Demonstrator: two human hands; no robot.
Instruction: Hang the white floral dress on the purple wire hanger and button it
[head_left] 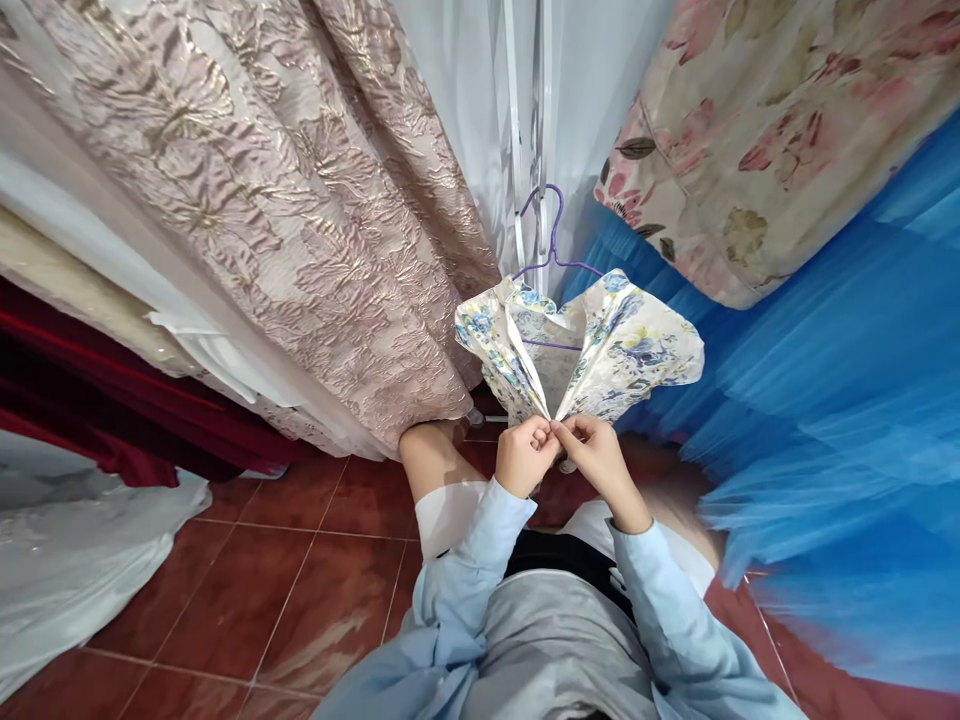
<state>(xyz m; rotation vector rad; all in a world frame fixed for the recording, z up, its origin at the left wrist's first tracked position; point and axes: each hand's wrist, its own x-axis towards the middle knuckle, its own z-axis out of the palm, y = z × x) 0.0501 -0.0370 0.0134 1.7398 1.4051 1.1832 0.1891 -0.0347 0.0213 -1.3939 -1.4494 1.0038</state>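
Note:
A white garment with blue and yellow flowers hangs on a purple hanger in front of me. Its front opening is spread in a V, and the hanger's lower bar shows through the gap. At the bottom of that V, my left hand pinches the left edge of the opening. My right hand pinches the right edge at the same spot, fingertips touching or nearly touching the left ones. Whether a button or zip lies between the fingers is hidden.
A pink-gold brocade garment hangs close on the left, with dark red cloth beyond it. On the right hang a floral garment and blue tulle. White cloth hangs behind. Red tiles cover the floor.

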